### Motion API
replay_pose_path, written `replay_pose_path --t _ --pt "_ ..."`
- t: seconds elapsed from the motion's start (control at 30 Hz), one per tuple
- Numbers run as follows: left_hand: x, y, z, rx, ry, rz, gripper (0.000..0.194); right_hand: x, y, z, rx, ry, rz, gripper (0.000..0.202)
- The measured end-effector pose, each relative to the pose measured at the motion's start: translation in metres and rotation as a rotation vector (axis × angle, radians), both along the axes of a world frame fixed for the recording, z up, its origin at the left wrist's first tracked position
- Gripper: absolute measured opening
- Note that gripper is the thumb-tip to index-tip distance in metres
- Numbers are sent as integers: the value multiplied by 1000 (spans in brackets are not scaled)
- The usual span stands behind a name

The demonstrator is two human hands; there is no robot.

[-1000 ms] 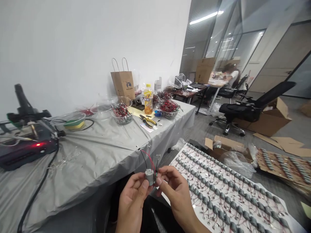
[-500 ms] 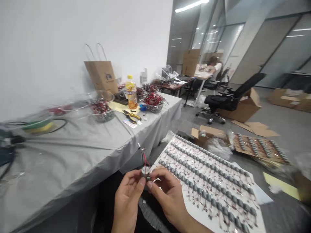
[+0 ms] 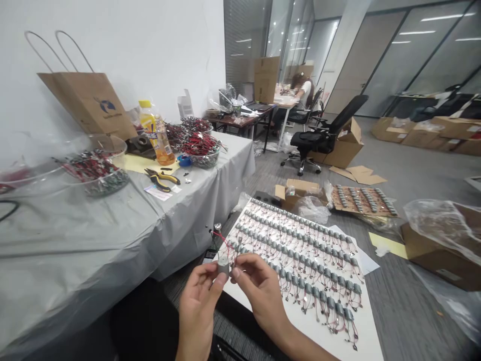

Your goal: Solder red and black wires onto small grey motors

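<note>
My left hand [image 3: 201, 293] is closed around a small grey cylindrical motor [image 3: 223, 266], thumb in front and fingers behind. Red and black wires [image 3: 226, 239] rise from the motor, with small metal pieces at their upper ends. At the motor's right side, my right hand [image 3: 261, 288] pinches a thin wire lead [image 3: 236, 258], whose lower end its fingertips hide. Beyond the hands lies a white board [image 3: 248, 300] bearing rows of similar grey motors [image 3: 321, 271] with red and dark leads.
On the grey-covered table [image 3: 112, 240] stand clear bowls of red and black wires [image 3: 201, 145], yellow-handled pliers [image 3: 163, 178], a drink bottle [image 3: 156, 133] and a paper bag [image 3: 90, 103]. An office chair [image 3: 325, 135], cartons [image 3: 447, 245] and another person [image 3: 305, 93] are farther off.
The view has swung right, so the table things appear farther left. The motor has been turned in my fingers, and a lead now stands up from my right fingertips.
</note>
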State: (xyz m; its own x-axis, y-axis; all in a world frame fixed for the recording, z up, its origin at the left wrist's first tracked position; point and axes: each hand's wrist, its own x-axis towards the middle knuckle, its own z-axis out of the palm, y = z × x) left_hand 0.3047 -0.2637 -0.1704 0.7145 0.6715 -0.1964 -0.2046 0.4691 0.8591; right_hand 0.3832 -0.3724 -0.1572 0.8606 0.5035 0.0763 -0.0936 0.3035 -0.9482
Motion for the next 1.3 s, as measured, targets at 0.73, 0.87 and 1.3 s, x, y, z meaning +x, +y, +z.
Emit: replay_pose_path --t 0.73,0.87,1.3 --pt "11 5 -27 74 152 -81 50 9 12 -29 83 290 -55 26" --pt "5 4 -31 10 164 -52 56 6 15 -28 94 330 -43 32" --pt "3 16 -60 -30 212 -93 52 7 7 -60 -58 269 -41 36"
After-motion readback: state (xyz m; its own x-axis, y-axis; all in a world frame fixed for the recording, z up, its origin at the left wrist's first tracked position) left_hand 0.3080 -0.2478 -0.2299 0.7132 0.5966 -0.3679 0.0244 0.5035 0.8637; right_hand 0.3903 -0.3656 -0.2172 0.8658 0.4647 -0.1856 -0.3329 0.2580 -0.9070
